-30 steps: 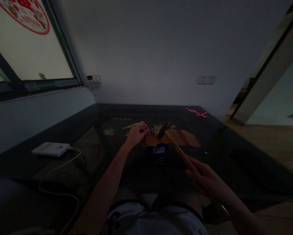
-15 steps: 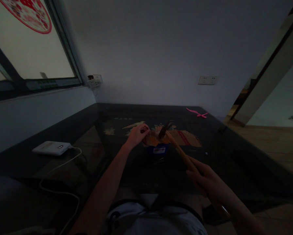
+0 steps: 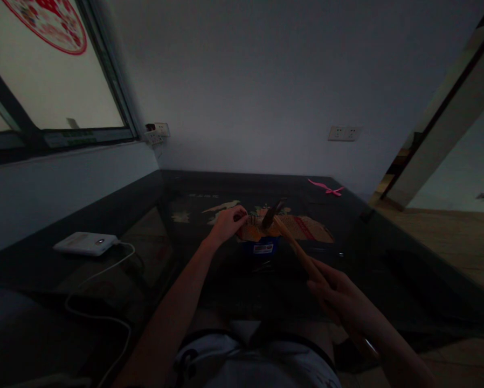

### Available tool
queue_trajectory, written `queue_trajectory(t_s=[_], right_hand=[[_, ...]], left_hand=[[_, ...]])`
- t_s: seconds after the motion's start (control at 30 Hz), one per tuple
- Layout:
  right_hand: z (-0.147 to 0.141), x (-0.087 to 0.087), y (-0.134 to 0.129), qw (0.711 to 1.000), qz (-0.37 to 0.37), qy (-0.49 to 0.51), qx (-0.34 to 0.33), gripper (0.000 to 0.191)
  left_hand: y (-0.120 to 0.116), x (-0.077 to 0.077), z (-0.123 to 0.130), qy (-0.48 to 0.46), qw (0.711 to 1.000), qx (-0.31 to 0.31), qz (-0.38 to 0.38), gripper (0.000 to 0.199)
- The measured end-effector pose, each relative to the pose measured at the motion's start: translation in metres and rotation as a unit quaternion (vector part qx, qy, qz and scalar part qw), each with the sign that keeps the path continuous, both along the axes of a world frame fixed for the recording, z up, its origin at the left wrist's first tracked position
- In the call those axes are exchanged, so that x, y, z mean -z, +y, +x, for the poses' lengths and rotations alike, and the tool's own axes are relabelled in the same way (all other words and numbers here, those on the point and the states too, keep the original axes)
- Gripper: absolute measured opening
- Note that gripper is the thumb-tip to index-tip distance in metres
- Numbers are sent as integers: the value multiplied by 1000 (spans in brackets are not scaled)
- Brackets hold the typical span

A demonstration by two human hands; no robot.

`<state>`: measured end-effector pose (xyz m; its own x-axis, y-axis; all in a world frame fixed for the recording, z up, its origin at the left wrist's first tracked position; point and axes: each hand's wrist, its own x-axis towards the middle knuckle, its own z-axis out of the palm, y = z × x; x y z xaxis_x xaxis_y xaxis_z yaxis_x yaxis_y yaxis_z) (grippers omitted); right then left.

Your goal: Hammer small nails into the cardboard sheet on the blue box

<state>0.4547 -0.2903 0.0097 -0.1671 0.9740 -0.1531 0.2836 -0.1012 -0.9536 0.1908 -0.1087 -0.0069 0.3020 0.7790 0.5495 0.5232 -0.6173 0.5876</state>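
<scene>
My right hand is wrapped round the wooden handle of a hammer. The hammer's dark head is over a brown cardboard piece, where several thin dark nails stand in a row. My left hand is at the left end of that row, thumb and fingers pinched together; what they hold is too small and dark to make out. A blue box with a white label shows under the cardboard's front edge. More cardboard with a red stripe extends to the right.
A white power bank with a white cable lies at the left of the dark table. A pink ribbon lies near the back right edge. Behind is a wall with sockets; a window is at the left.
</scene>
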Motion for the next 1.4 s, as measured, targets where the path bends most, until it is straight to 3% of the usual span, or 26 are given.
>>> queue_trajectory(t_s=[0.17, 0.53, 1.1, 1.4], right_hand=[[-2, -3, 4, 1000, 6, -3, -6, 64], [-22, -37, 18, 998, 57, 17, -22, 61], [-24, -32, 21, 998, 51, 1, -36, 58], [-8, -27, 7, 999, 40, 8, 9, 62]], left_hand=[[-3, -2, 1, 25, 1000, -13, 7, 10], [0, 1, 0, 55, 998, -35, 3, 13], [-2, -2, 1, 63, 997, -44, -6, 11], [-4, -3, 2, 8, 1000, -12, -20, 15]])
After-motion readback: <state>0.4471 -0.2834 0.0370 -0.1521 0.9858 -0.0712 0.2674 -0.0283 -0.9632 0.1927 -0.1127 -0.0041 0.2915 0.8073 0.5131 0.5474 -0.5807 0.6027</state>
